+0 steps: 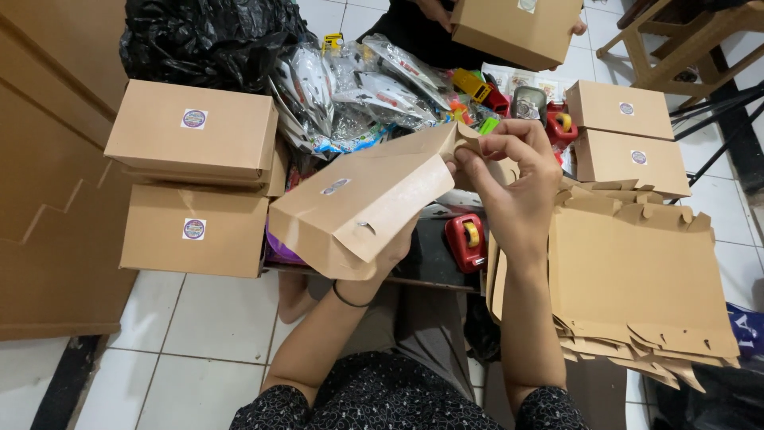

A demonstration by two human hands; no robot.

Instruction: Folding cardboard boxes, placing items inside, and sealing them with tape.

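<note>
The left hand (398, 247) supports a half-folded cardboard box (358, 203) from beneath, gripping it above the lap. The right hand (513, 179) pinches the box's flap, beside a stack of flat cardboard blanks (637, 279).

Dark speckled short sleeves, black wristband (348, 300)

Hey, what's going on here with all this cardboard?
A seated person is folding a brown cardboard box over their lap. The left hand supports it from below, while the right hand pinches a flap at its top corner. Finished boxes are stacked to the left, flat blanks lie to the right, and packaged toys are piled ahead. Another person opposite holds another box.
</note>
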